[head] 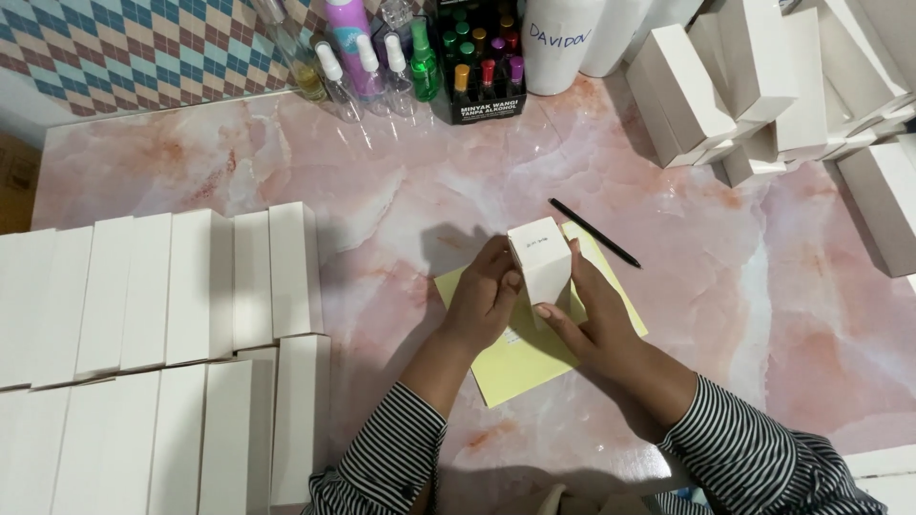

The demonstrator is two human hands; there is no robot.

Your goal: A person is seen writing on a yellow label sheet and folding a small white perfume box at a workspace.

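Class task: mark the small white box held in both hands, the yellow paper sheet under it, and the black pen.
small white box (540,257), head view, front face.
yellow paper sheet (515,367), head view, bare lower part.
black pen (593,233), head view, mid-barrel.

Both arms come in from the bottom edge, bare hands out front: left hand (485,296), right hand (592,319), no rings or watch showing. The left sleeve (382,458) is black-and-white, thin horizontal stripes, and it ends at the wrist in a snug cuff. The right sleeve (754,453), same striped cloth, bunches in soft folds beside it.
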